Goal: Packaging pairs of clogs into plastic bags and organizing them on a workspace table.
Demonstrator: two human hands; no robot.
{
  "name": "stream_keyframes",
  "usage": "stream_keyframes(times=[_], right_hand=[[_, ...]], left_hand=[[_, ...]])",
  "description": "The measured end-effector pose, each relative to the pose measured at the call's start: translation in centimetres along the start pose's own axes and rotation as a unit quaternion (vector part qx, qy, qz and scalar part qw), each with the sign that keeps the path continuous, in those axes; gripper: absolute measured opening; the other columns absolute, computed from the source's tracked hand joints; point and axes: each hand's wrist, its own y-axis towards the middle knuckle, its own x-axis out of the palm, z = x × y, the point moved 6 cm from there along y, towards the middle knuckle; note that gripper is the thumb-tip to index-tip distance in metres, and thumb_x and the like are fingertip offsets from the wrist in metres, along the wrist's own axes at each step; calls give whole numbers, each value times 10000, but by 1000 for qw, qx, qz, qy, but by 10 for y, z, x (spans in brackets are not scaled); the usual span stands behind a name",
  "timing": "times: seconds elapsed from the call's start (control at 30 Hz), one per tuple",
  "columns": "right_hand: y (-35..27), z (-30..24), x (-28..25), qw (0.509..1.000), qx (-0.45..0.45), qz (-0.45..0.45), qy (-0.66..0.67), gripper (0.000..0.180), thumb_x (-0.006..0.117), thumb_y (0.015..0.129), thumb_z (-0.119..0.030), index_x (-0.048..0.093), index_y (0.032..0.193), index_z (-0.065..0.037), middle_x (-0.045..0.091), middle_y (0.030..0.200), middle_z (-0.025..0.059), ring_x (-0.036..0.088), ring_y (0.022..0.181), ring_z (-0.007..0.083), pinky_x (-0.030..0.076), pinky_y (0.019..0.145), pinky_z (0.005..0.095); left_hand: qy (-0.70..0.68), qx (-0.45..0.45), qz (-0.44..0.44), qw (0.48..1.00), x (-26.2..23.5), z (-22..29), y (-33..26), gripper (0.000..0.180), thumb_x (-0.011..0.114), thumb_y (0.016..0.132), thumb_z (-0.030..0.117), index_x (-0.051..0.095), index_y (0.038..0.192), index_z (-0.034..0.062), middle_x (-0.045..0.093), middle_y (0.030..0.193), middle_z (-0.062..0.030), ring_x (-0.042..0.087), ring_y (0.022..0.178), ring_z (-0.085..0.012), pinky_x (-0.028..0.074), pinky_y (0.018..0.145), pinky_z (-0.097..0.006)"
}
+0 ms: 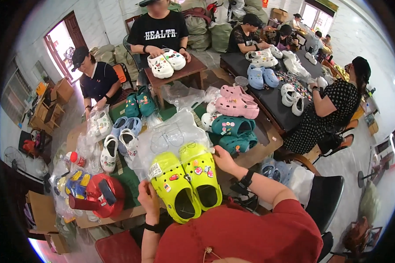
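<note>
Busy workshop, pale walls, co-workers at other tables in bkgd, incl. a long black-topped table point(274, 101) to our R. In front of us: a worktable w/ brown cardboard sheet point(267, 147), crowded w/ footwear. In hand: a pr of lime-green foam clogs point(180, 184), held close to our front, heels toward us, toes away. A clear, crinkled plastic bag point(175, 131) spreads at the toe end; can't tell if the toes are inside it or just against it.

Our right hand point(226, 161) has thumb & fingers narrow, pinching the bag's edge beside the R clog, afaict. Our left hand point(148, 199) is at the L clog's outer side, fingers curled; can't tell if they hold bag, clog or both.

Progress, as we judge it: decorating looks done, w/ small multicoloured charms point(197, 170) on both uppers & a white paper label point(155, 170) on the L clog. Bagging looks barely started, since heels & foot openings are exposed. Beyond, pink foam clogs point(239, 107) & teal foam clogs point(232, 126) look unbagged; charm-studded white clogs point(103, 124) at far L seem wrapped in clear plastic, so prob. nearer done.
</note>
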Motion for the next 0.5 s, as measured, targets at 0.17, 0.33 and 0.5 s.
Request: stream_keyframes(times=[0.17,0.33,0.5], right_hand=[[-22,-8,-2,998,-18,-62,-15,205,551,891,-38,459,1070,1,608,893,213,620,800,302,496,701,374],[-40,-24,-7,992,-39,-90,-84,256,578,848,-54,414,1040,-13,628,791,227,642,782,412,492,646,452],[-61,-33,-6,969,-64,-154,-183,369,621,802,-140,403,1077,-25,626,752,227,619,716,433,488,617,514]], left_hand=[[50,0,-36,998,-9,-7,-5,91,590,923,46,550,981,-12,621,748,-72,566,662,-77,475,618,-249],[25,-5,-78,997,-8,-6,-20,98,636,865,23,549,907,6,596,662,-86,578,575,-124,473,567,-270],[77,45,-98,991,-19,6,-25,143,671,800,23,568,898,25,589,643,-98,610,562,-180,485,564,-288]])
